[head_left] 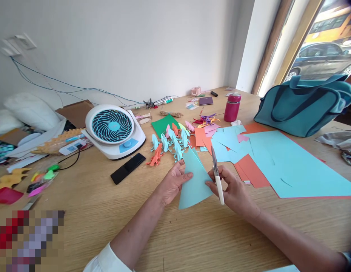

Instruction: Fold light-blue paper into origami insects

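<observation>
The light blue paper piece (196, 185) is at the lower centre of the frame, raised above the wooden table (130, 215). Its narrow end points up the frame; its wide, curved edge faces the bottom. Two layers show near the top, and we cannot tell whether they are joined by a fold.

Handling: we judge the paper very light, thin and flexible, not slippery, but easily creased or torn. We recommend a light pinch near an edge, with the thumb flat on the face, since a hard squeeze would probably leave a mark. The scissors (217, 176) appear rigid and light; we take hold at the white handle and keep fingers off the blades.

Pose: the left hand (174, 180) grips the paper's left edge, thumb laid across the near face and fingers behind, closed to the paper's thickness. Its forearm rises from the bottom centre. The right hand (234, 192) is curled around the scissors' handle, blades pointing up the frame and nearly together. Its thumb and fingertips reach the paper's right edge; we cannot tell whether they pinch it. Its forearm enters from the lower right.
</observation>
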Demonstrator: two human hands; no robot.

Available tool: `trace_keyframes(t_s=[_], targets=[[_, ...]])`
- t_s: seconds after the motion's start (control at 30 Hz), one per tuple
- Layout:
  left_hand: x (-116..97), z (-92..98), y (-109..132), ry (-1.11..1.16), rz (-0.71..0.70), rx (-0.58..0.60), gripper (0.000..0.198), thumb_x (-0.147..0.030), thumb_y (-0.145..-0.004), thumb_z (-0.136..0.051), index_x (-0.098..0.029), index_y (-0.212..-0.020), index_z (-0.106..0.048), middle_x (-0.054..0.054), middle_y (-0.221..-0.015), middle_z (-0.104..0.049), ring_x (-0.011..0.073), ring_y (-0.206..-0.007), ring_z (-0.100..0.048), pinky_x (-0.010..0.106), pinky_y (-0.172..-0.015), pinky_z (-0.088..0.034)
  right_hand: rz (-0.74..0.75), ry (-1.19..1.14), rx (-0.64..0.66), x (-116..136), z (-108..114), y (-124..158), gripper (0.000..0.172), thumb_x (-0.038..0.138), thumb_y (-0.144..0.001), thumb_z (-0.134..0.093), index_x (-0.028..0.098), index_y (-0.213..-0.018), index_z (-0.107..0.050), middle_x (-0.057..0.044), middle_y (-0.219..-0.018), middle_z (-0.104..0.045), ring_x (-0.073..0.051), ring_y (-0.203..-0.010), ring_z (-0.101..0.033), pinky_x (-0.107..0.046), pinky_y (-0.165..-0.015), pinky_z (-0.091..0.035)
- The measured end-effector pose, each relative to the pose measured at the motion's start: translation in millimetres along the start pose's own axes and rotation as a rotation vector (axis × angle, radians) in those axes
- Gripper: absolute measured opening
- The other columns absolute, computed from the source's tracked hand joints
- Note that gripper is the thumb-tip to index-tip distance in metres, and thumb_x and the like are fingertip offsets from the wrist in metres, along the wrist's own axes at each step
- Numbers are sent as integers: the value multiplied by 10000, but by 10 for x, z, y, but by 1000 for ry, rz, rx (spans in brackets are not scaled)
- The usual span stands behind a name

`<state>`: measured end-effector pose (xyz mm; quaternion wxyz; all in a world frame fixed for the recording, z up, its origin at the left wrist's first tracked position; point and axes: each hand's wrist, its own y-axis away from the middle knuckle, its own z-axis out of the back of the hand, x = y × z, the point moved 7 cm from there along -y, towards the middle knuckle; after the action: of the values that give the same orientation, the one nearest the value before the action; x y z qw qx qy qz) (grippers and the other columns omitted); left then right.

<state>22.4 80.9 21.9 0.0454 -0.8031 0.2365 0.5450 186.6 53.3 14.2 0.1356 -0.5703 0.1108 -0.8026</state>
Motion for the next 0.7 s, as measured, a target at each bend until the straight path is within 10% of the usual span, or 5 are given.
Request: trace_keyframes(t_s=[0.17, 0.33, 0.47, 0.7], targets=[[-77, 13, 0, 27, -167, -101, 901, -225, -686, -851, -343, -1428, -355, 64, -1182, -692, 212, -946, -712, 316, -806, -560, -45, 12, -47, -32, 26, -5, 219, 413, -849, -669, 245, -936, -559, -30, -883, -617, -180, -766, -553, -279, -583, -439], [-20, 6, -2, -1, -166, -112, 341, -251, -681, -845, -170, -973, -689, 56, -953, -748, 169, -784, -711, 262, -730, -557, -50, 22, -26, -17, 16, -15, 225, 411, -857, -660, 247, -968, -554, -23, -853, -594, -181, -763, -545, -280, -588, -434], [-23, 130, -31, 34, -111, -150, 258, -276, -686, -841, -137, -867, -720, 52, -805, -758, 156, -692, -699, 246, -684, -554, -26, -30, 15, 72, 18, -33, 263, 432, -840, -675, 241, -969, -549, -36, -927, -601, -201, -847, -557, -322, -716, -452], [-228, 560, -100, 345, -166, -321, 201, -197, -808, -717, -157, -1004, -698, 41, -919, -769, 148, -804, -722, 244, -793, -573, -125, -278, 393, 88, -143, 32, 399, 598, -935, -443, 218, -967, -563, -37, -847, -572, -178, -766, -511, -316, -698, -415]])
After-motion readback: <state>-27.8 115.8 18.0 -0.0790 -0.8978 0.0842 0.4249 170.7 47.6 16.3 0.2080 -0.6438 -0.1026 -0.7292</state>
